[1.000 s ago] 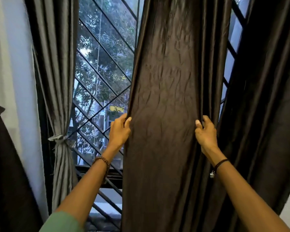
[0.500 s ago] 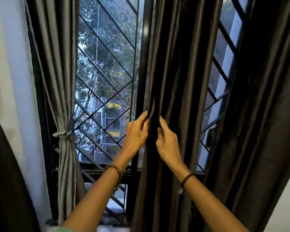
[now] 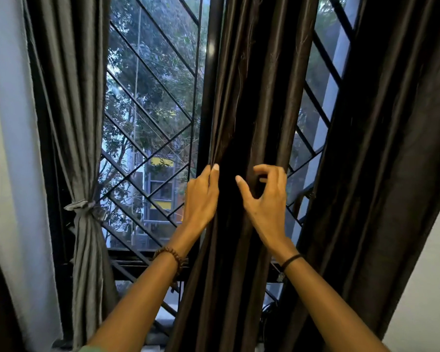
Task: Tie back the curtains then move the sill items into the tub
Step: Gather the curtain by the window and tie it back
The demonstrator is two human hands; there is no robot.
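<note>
The left hand (image 3: 201,199) pinches the left edge of the gathered dark brown curtain (image 3: 252,97) in front of the window's middle post, thumb in front and fingers behind. The right hand (image 3: 264,201) is at the same folds with fingers curled and thumb apart; whether it holds fabric I cannot tell. At the window's left edge the grey curtain (image 3: 79,110) hangs tied back.

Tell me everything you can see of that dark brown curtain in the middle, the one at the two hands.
The dark brown curtain looks like smooth, slightly shiny fabric, bunched into long vertical folds. It hangs untied just right of the window's middle post and runs out of view at top and bottom. The left hand grips its left edge. The right hand has curled fingers at the folds, but whether it holds them is unclear.
</note>
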